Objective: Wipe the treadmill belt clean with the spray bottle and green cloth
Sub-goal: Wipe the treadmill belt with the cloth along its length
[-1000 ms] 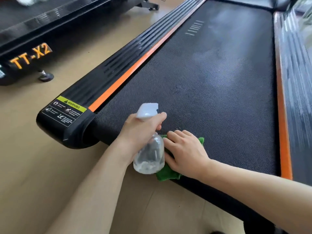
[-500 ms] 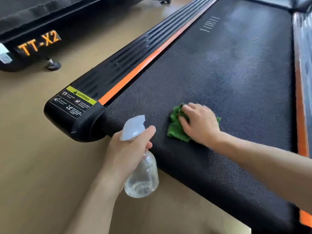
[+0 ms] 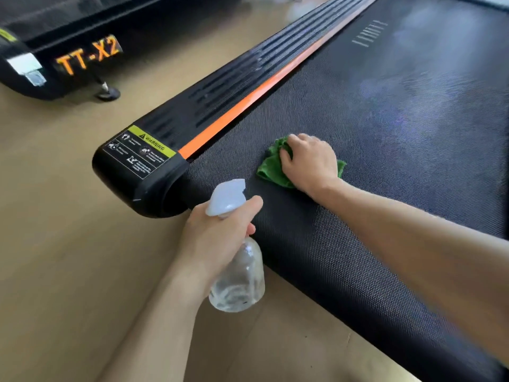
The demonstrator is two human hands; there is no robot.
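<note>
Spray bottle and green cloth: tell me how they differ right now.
The spray bottle is clear and rigid; the green cloth is soft and crumpled. The left hand grips the bottle in the air beside the belt's end; the right hand holds the cloth on the treadmill belt. Each is held by one hand.

since a second ago the right hand [image 3: 309, 164] has slid the crumpled green cloth [image 3: 271, 168] from the near end of the black textured treadmill belt [image 3: 385, 119] farther up it, its fingers now curled over the cloth. the left hand [image 3: 217, 238], gripping the clear plastic spray bottle [image 3: 238, 277], has parted from the right.
</note>
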